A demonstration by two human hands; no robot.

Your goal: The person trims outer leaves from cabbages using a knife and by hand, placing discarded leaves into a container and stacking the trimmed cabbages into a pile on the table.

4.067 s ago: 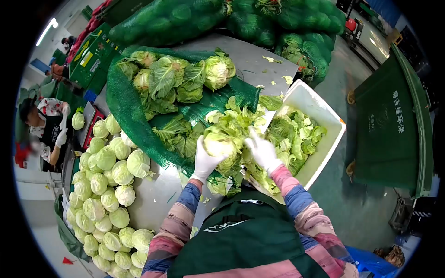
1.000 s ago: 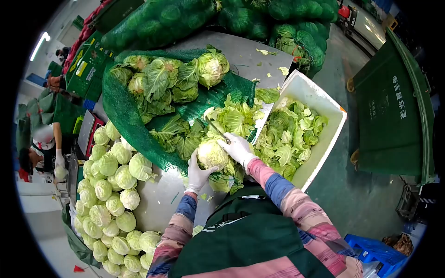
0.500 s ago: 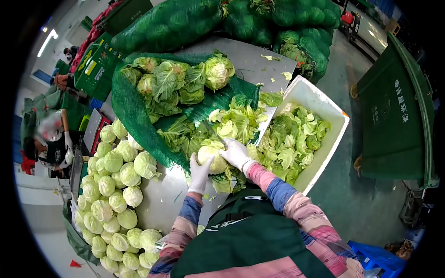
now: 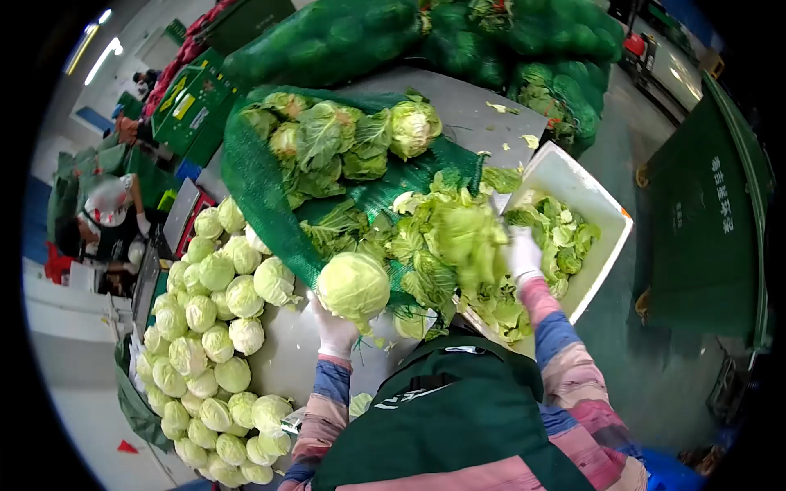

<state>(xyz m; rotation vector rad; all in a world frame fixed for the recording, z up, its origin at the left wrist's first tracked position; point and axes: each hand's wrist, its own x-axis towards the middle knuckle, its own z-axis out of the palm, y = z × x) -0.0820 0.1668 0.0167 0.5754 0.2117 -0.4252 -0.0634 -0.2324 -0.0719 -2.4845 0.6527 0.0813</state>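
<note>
My left hand (image 4: 334,329), in a white glove, grips a pale green cabbage (image 4: 354,286) from below, over the near edge of the green mesh sack (image 4: 254,196). My right hand (image 4: 524,255), also gloved, is at the near-left side of the white foam box (image 4: 602,221), beside blurred loose cabbage leaves (image 4: 471,241). Motion smears its fingers, and no knife can be made out there now. More cut leaves lie on the sack's near side. Several untrimmed cabbages (image 4: 413,129) with outer leaves rest farther back on the mesh.
A large pile of trimmed cabbages (image 4: 201,313) covers the left of the metal table (image 4: 278,352). Filled green mesh sacks (image 4: 327,41) lie along the back. A green wheeled bin (image 4: 696,204) stands at right. Another person (image 4: 115,213) is at far left.
The cabbage has moved left and up in my left hand. My right hand, which held a knife against it, has swung right to the foam box, with leaves blurring beside it.
</note>
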